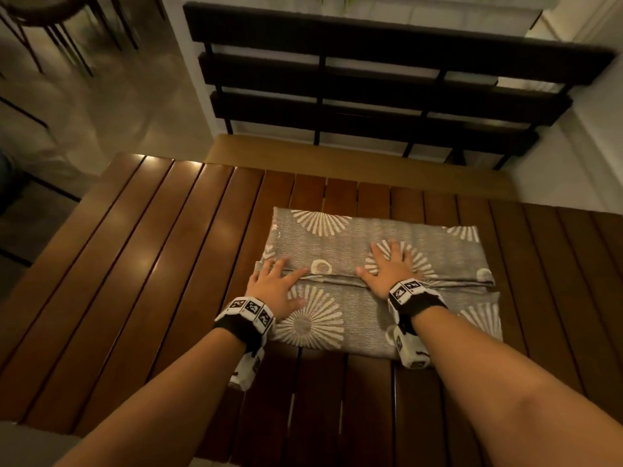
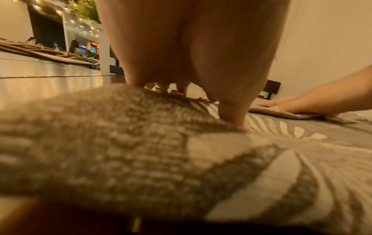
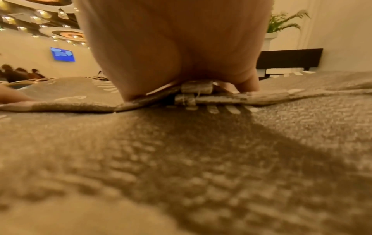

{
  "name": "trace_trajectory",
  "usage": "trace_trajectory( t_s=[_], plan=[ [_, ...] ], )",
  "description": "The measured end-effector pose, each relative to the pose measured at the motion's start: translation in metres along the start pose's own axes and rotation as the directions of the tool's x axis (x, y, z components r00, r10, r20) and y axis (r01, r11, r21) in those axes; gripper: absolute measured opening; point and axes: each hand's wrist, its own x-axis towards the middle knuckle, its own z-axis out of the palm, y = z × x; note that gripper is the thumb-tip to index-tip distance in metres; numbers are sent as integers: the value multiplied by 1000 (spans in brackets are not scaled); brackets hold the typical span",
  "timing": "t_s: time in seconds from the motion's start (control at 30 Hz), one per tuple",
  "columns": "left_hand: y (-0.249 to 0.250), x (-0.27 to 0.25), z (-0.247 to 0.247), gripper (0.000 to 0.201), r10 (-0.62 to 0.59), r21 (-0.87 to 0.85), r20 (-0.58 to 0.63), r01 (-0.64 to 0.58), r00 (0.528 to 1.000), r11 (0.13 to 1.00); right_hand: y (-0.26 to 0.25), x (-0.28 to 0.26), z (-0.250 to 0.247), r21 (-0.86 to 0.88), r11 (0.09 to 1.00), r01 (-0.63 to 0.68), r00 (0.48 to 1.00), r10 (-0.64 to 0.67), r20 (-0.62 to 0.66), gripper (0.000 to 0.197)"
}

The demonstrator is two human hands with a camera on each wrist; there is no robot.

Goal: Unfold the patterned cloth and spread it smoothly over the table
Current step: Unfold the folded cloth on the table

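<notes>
Nearest in the head view, two bare forearms reach forward over a dark brown slatted wooden table [image 1: 141,251], each wrist wearing a black band with black-and-white marker tags [image 1: 251,310]. Beyond them lies the grey folded cloth with cream sunburst circles [image 1: 337,237], right of the table's centre. It is a flat rectangle, with its long axis running left to right across the slats; a folded edge runs the same way through its middle.

The left hand [image 1: 274,286] lies palm down at the cloth's left end, fingers spread and straight across that fold. The right hand [image 1: 389,266] presses flat on the upper layer just past the fold, fingers fanned out. Neither hand grips anything.

Only the left wrist view shows the left thumb [image 2: 234,114] pressing into the lower layer, with the right hand [image 2: 302,101] lying flat farther along. Only the right wrist view shows the stacked hem edges [image 3: 193,95] under the right palm [image 3: 171,47]; finger detail there is blurred.

Farthest off, behind the table, stands a black slatted bench back [image 1: 371,79] against a pale wall.
</notes>
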Motion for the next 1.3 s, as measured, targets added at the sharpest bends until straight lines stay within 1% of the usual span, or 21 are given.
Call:
trace_trajectory(
  t_s=[0.13, 0.23, 0.27, 0.33, 0.4, 0.47, 0.5, 0.57, 0.6, 0.63, 0.67, 0.7, 0.77, 0.83, 0.87, 0.93, 1.0, 1.07, 1.13, 1.2, 1.3],
  plan=[
    [2, -10, -13, 70, -21, 38, 37, 20, 999, 999, -5, -18, 5, -79, 997, 25, 1000, -25, -1, 78],
    [7, -20, -24, 62, -73, 37, 88, 70, 993, 997, -2, -29, 6, -78, 992, 104, 995, -102, 22, 76],
    [9, -21, -26, 60, -102, 2, 56, 102, 993, 995, 2, -31, 3, -48, 990, 132, 991, -131, 26, 73],
    [13, -19, -31, 61, -202, -96, -128, 190, 971, 977, 15, -36, -11, 76, 988, 133, 991, -130, -40, 64],
    [17, -15, -35, 72, -346, -228, -248, 293, 905, 929, 36, -39, -27, 124, 992, 26, 976, 2, -218, 56],
    [19, -10, -41, 90, -454, -333, -150, 388, 878, 860, 63, -40, -39, 133, 976, -173, 922, 208, -327, 65],
    [20, -7, -44, 94, -496, -398, -85, 427, 864, 812, 77, -41, -42, 175, 947, -270, 897, 313, -311, 77],
    [23, -2, -51, 85, -545, -496, -8, 469, 839, 730, 97, -41, -47, 364, 835, -413, 855, 493, -159, 97],
    [24, 0, -54, 70, -546, -502, 2, 473, 838, 725, 106, -39, -47, 432, 777, -457, 840, 537, -76, 99],
    [27, 0, -57, 49, -531, -506, 10, 462, 847, 728, 112, -39, -48, 455, 753, -475, 843, 537, -10, 92],
    [28, 0, -60, 30, -506, -544, 38, 443, 862, 713, 116, -41, -50, 434, 764, -477, 857, 514, 35, 74],
    [27, 2, -58, 22, -481, -613, 82, 425, 873, 666, 120, -42, -51, 411, 794, -448, 878, 477, 36, 51],
    [26, 1, -55, 17, -443, -762, 221, 438, 869, 477, 123, -42, -50, 427, 815, -392, 903, 430, 8, 27],
    [26, -1, -50, 11, -408, -816, 306, 457, 861, 354, 121, -43, -49, 503, 786, -360, 913, 407, 19, 23],
    [26, -1, -47, 14, -407, -829, 298, 445, 864, 338, 118, -44, -51, 541, 756, -368, 915, 399, 66, 22],
    [27, -3, -44, 18, -412, -826, 262, 423, 873, 373, 116, -41, -52, 631, 666, -398, 912, 359, 197, 23],
    [23, -4, -46, 16, -414, -794, 291, 459, 863, 399, 116, -40, -59, 673, 615, -410, 910, 327, 255, 18],
    [20, -1, -60, 13, -379, -792, 357, 492, 854, 361, 115, -36, -71, 733, 568, -374, 922, 316, 226, 8],
    [19, 7, -82, 15, -327, -830, 363, 462, 873, 314, 109, -31, -87, 831, 474, -292, 943, 290, 166, 4],
    [25, 17, -108, 22, -233, -907, 354, 393, 906, 151, 101, -25, -104, 937, 284, -202, 958, 256, 129, 6],
    [38, 39, -136, 26, -129, -954, 207, 171, 970, -246, 91, -12, -122, 995, -88, -53, 991, 115, 63, 13]
  ],
)
